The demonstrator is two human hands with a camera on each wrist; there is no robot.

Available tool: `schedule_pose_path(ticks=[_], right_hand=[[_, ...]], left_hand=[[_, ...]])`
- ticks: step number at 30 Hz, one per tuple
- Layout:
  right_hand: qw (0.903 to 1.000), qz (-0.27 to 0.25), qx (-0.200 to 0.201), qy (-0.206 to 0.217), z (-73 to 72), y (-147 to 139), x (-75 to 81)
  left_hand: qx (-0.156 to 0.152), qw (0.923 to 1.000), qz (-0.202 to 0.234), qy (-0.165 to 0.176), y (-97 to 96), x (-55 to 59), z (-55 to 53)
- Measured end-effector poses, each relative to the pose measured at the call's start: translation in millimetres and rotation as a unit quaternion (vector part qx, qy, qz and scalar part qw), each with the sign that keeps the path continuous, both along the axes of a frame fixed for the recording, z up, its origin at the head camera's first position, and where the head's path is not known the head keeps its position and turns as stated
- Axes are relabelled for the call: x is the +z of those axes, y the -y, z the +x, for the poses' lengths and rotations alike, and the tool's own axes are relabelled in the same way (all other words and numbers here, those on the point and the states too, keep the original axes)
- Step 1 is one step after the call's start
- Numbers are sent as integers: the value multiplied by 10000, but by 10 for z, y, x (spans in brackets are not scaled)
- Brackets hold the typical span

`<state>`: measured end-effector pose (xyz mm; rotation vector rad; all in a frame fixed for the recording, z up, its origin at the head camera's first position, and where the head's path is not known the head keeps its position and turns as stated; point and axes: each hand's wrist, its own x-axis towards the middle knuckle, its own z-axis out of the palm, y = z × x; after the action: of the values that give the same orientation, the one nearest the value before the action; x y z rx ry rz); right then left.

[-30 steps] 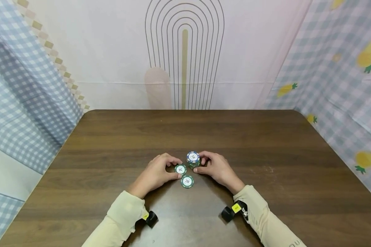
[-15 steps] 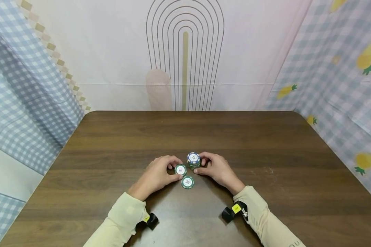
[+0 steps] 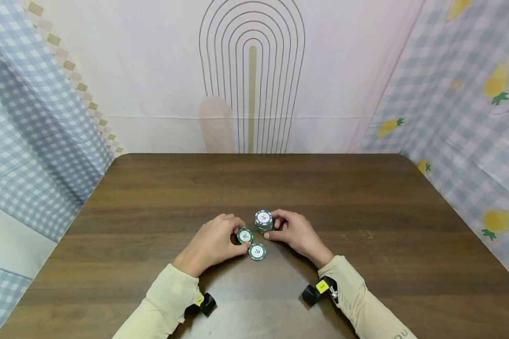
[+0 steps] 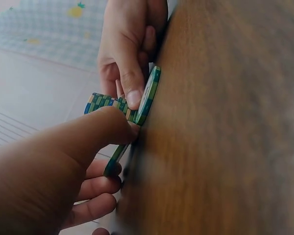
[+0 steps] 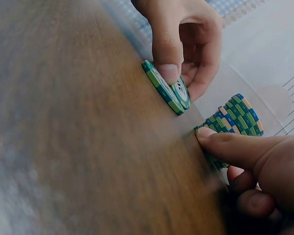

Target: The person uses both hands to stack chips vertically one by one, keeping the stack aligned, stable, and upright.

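Close to the middle of the table, a stack of poker chips (image 3: pixel 263 218) stands with a blue 10 chip on top. My right hand (image 3: pixel 296 234) holds this stack low down, its thumb (image 5: pixel 224 144) against the chips in the right wrist view. Left of the stack, my left hand (image 3: pixel 214 242) pinches a green 20 chip (image 3: pixel 244 235) between thumb and fingers. That chip looks slightly tilted in the left wrist view. A second green 20 chip (image 3: pixel 257 252) lies on the table just nearer to me, beside the left thumb.
The brown wooden table (image 3: pixel 254 183) has rounded far corners. A white cloth (image 3: pixel 161 75) hangs behind it, with checked cloths (image 3: pixel 454 108) at the sides. Black wrist cameras (image 3: pixel 311 295) sit below both hands.
My left hand and its green chip have shifted slightly left, away from the stack. The right hand stays at the stack. The head view has moved a little.
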<state>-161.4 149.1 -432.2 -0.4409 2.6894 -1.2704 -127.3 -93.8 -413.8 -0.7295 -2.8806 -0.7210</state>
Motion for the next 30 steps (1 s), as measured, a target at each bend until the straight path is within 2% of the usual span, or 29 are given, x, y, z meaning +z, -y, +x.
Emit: schedule_pose_path(ticks=[5, 12, 20, 30], right_hand=[[10000, 10, 12, -59, -3, 17, -17], [10000, -27, -26, -29, 6, 8, -20], [10000, -46, -88, -11, 6, 6, -12], [9999, -27, -114, -27, 13, 6, -21]], left_hand=[[10, 9997, -209, -118, 1, 8, -12], [25, 9992, -228, -341, -17, 28, -23], [29, 9963, -146, -845, -19, 94, -25], [-145, 9900, 2, -1406, -40, 126, -47]])
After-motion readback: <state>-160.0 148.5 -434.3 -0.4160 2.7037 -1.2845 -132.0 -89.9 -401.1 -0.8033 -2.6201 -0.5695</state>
